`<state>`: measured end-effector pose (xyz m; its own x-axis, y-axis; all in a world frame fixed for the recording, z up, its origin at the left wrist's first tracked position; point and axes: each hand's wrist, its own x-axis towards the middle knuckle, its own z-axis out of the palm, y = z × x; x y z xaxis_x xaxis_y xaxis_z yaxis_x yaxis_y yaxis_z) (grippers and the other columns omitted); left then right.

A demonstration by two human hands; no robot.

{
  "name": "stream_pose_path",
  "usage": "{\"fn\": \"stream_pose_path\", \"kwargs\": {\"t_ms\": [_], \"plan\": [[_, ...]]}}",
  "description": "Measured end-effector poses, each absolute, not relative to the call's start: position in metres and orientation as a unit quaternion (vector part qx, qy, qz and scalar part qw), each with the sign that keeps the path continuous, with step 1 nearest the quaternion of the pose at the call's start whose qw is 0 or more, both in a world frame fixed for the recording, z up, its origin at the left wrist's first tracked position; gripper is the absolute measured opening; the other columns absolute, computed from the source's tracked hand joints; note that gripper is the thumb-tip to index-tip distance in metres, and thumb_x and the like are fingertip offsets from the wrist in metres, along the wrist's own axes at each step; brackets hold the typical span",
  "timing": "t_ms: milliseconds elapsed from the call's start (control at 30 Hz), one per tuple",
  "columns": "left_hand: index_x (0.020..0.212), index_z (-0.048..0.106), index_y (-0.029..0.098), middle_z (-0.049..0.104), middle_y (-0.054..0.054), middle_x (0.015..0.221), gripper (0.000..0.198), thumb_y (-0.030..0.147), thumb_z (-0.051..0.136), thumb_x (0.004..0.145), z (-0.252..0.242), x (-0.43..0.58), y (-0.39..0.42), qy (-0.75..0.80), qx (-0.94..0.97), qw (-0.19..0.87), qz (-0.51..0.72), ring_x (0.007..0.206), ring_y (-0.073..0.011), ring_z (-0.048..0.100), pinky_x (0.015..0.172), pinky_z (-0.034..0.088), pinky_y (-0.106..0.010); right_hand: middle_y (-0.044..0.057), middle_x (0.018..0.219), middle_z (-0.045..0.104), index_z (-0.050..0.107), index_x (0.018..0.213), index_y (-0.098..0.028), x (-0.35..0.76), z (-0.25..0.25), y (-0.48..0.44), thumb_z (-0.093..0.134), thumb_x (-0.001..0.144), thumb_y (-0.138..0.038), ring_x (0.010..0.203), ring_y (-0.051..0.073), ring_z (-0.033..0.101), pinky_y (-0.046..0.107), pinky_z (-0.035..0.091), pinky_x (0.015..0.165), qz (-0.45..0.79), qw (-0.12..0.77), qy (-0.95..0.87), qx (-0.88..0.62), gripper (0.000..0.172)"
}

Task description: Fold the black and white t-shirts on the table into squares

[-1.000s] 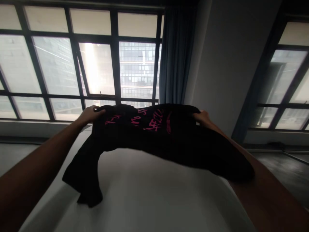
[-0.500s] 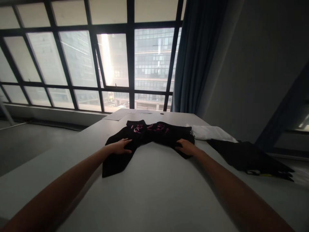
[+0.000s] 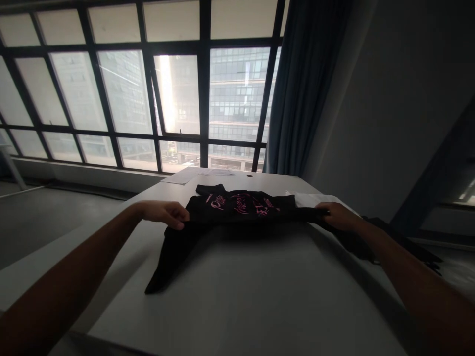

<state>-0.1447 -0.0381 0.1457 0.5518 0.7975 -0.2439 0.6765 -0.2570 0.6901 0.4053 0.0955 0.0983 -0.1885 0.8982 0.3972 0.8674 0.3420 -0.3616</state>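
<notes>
White table (image 3: 241, 291), black shirt (image 3: 237, 210), white cloth (image 3: 308, 199), papers (image 3: 178, 178)

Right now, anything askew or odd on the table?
Slightly: the black shirt isn't flat. Left hand and right hand pinch its sides taut, while one sleeve trails crooked toward the near edge. No spills or damage visible.

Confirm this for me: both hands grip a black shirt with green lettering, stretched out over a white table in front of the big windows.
Not quite: the lettering is pink, not green, as the head view shows. The left hand and right hand do grip the black shirt at its two sides, stretched out over the white table in front of the big windows.
</notes>
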Motion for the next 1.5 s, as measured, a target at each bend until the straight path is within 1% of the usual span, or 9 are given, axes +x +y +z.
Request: {"fn": "stream_pose_path", "kwargs": {"t_ms": [133, 233, 367, 533, 933, 1067, 1167, 1300, 1500], "plan": [[0.095, 0.074, 0.019, 0.072, -0.004, 0.074, 0.061, 0.074, 0.061, 0.072, 0.138, -0.13, -0.027, 0.442, 0.784, 0.427, 0.084, 0.068, -0.0194, 0.062, 0.067, 0.05, -0.03, 0.009, 0.099, 0.076, 0.079, 0.095, -0.02, 0.416, 0.11, 0.084, 0.073, 0.061, -0.028, 0.093, 0.029, 0.07, 0.035, 0.053, 0.084, 0.221, 0.006, -0.793, -0.568, 0.035], [0.108, 0.071, 0.017, 0.074, -0.01, 0.088, 0.072, 0.076, 0.039, 0.085, 0.108, -0.111, -0.01, 0.491, 0.804, 0.296, 0.16, 0.078, -0.024, 0.067, 0.075, 0.052, -0.036, 0.01, 0.117, 0.072, 0.074, 0.114, -0.02, 0.396, 0.105, 0.077, 0.069, 0.071, -0.05, 0.11, 0.032, 0.065, 0.039, 0.048, 0.098, 0.19, 0.039, -0.811, -0.551, 0.053], [0.131, 0.06, 0.024, 0.058, -0.012, 0.138, 0.07, 0.072, 0.051, 0.081, 0.056, -0.102, 0.003, 0.54, 0.833, 0.056, 0.11, 0.129, -0.0342, 0.049, 0.108, 0.036, -0.046, 0.009, 0.136, 0.061, 0.062, 0.132, -0.022, 0.363, 0.072, 0.071, 0.061, 0.079, -0.059, 0.126, 0.031, 0.055, 0.038, 0.041, 0.108, 0.146, 0.03, -0.836, -0.529, 0.065], [0.151, 0.033, 0.031, 0.023, -0.005, 0.162, 0.064, 0.061, 0.029, 0.096, 0.013, -0.116, -0.003, 0.595, 0.799, 0.089, 0.0, 0.15, -0.0287, 0.013, 0.118, 0.011, -0.052, 0.013, 0.154, 0.039, 0.048, 0.145, -0.019, 0.355, 0.032, 0.063, 0.055, 0.083, -0.061, 0.137, 0.031, 0.042, 0.039, 0.032, 0.115, 0.108, 0.013, -0.829, -0.548, 0.075], [0.144, 0.049, 0.025, 0.035, -0.015, 0.156, 0.082, 0.063, 0.061, 0.073, 0.062, -0.128, -0.064, 0.599, 0.781, 0.126, -0.122, 0.138, -0.0415, 0.039, 0.107, 0.036, -0.053, 0.017, 0.138, 0.054, 0.058, 0.135, -0.019, 0.333, 0.086, -0.001, 0.076, 0.062, -0.06, 0.121, 0.039, 0.055, 0.046, 0.045, 0.1, 0.134, -0.112, -0.818, -0.549, 0.086], [0.102, 0.076, 0.023, 0.075, -0.012, 0.109, 0.056, 0.065, 0.067, 0.066, 0.091, -0.122, -0.065, 0.562, 0.774, 0.241, -0.163, 0.101, -0.0383, 0.068, 0.084, 0.052, -0.044, 0.011, 0.108, 0.069, 0.071, 0.113, -0.019, 0.325, 0.104, -0.004, 0.08, 0.054, -0.065, 0.094, 0.031, 0.068, 0.039, 0.056, 0.075, 0.292, -0.21, -0.773, -0.523, 0.075], [0.078, 0.073, 0.019, 0.076, -0.008, 0.08, 0.05, 0.068, 0.06, 0.072, 0.099, -0.12, -0.033, 0.548, 0.741, 0.363, -0.141, 0.074, -0.0282, 0.07, 0.066, 0.052, -0.035, 0.007, 0.091, 0.07, 0.072, 0.098, -0.018, 0.319, 0.107, 0.019, 0.077, 0.059, -0.068, 0.077, 0.023, 0.069, 0.031, 0.055, 0.061, 0.366, -0.211, -0.734, -0.531, 0.064], [0.082, 0.072, 0.017, 0.074, -0.007, 0.077, 0.051, 0.065, 0.055, 0.077, 0.091, -0.123, 0.036, 0.669, 0.723, 0.17, 0.032, 0.073, -0.0237, 0.067, 0.067, 0.049, -0.03, 0.009, 0.089, 0.073, 0.071, 0.097, -0.017, 0.318, 0.099, 0.073, 0.064, 0.079, -0.062, 0.075, 0.022, 0.071, 0.028, 0.052, 0.064, 0.207, -0.082, -0.766, -0.604, 0.049], [0.113, 0.066, 0.018, 0.069, -0.016, 0.116, 0.062, 0.066, 0.053, 0.076, 0.073, -0.132, 0.119, 0.74, 0.665, 0.041, 0.092, 0.103, -0.0322, 0.064, 0.077, 0.049, -0.035, 0.009, 0.118, 0.07, 0.068, 0.118, -0.022, 0.33, 0.075, 0.126, 0.075, 0.073, -0.046, 0.105, 0.026, 0.066, 0.03, 0.05, 0.082, 0.055, -0.051, -0.808, -0.585, 0.052]]}}
